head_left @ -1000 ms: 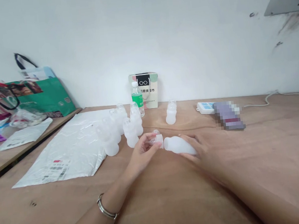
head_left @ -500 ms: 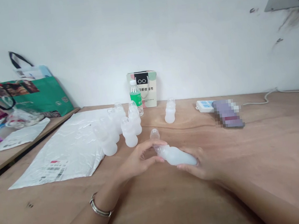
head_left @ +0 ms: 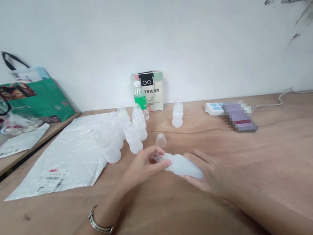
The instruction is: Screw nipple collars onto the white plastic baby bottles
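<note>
A frosted white baby bottle (head_left: pixel 183 166) is held tilted just above the table, its top end pointing left. My right hand (head_left: pixel 206 170) is wrapped around the body near the base. With thumb and fingers closed, my left hand (head_left: pixel 147 166) grips the bottle's collar and clear teat (head_left: pixel 158 158), which the fingers partly hide. Behind the hands a clear domed cap (head_left: pixel 161 140) stands on the table by itself. Several capped baby bottles (head_left: pixel 133 140) are grouped upright to the left. Another capped bottle (head_left: pixel 177 114) stands alone farther back.
A white plastic mailer (head_left: pixel 63 159) lies on the wooden table (head_left: pixel 247 168) at left. By the wall stand a green-labelled water bottle (head_left: pixel 141 101) and a paper bag (head_left: pixel 155 91). A power strip (head_left: pixel 213 109) and a phone (head_left: pixel 239 117) lie right. A green bag (head_left: pixel 44 100) sits far left.
My left hand has shifted slightly left along the bottle's top, fingers now around the teat and collar. The bottle has moved a little left and down with my right hand. The view has shifted slightly.
</note>
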Tool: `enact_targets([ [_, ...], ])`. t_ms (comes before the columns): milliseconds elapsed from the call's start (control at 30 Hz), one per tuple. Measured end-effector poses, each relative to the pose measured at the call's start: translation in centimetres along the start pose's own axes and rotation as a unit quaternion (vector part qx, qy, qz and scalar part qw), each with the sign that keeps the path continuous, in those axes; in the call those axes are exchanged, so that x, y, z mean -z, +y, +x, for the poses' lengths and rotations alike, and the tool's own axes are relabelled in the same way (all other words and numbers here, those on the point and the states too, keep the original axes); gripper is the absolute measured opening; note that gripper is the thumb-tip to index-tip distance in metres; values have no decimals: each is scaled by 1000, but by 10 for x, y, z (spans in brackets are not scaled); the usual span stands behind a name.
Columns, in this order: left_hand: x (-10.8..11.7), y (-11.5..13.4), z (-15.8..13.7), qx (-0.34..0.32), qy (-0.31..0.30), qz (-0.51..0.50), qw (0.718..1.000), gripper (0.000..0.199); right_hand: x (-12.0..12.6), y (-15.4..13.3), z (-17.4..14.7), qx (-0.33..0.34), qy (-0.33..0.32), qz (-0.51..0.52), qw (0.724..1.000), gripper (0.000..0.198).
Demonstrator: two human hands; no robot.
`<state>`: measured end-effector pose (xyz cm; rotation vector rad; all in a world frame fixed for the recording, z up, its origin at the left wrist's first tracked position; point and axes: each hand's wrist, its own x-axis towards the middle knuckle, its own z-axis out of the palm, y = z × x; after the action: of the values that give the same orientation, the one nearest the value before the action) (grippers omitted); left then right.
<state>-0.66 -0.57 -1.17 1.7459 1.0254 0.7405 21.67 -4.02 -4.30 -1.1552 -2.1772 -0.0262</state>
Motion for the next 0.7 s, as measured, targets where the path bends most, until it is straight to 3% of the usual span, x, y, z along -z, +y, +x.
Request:
enact_targets([
  [100, -4, -5, 1, 54, -20, -5, 998, 32, -3, 6, -4, 75, 5, -131, 989, 38],
  [200, -6, -5, 1, 55, -21, -2, 998, 36, -3, 11, -4, 86, 25, -157, 984, 39],
  [300, -2, 4, -3, -45, -13, 16, 999, 25, -4, 13, 0, 14, -27, -41, 999, 36],
  [400, 2, 13, -7, -116, -39, 50, 991, 43, -9, 13, 4, -35, -49, 90, 994, 38],
  [500, -2, 12, -8, -90, 22, 33, 995, 64, -10, 11, 6, -57, -22, 142, 988, 38],
  [600, -6, 3, -2, -36, 83, -22, 996, 50, -6, 7, 8, -99, -45, 200, 974, 34],
  [700, -5, -2, 3, -34, 121, -43, 991, 43, -2, 8, 9, -152, -75, 264, 949, 32],
])
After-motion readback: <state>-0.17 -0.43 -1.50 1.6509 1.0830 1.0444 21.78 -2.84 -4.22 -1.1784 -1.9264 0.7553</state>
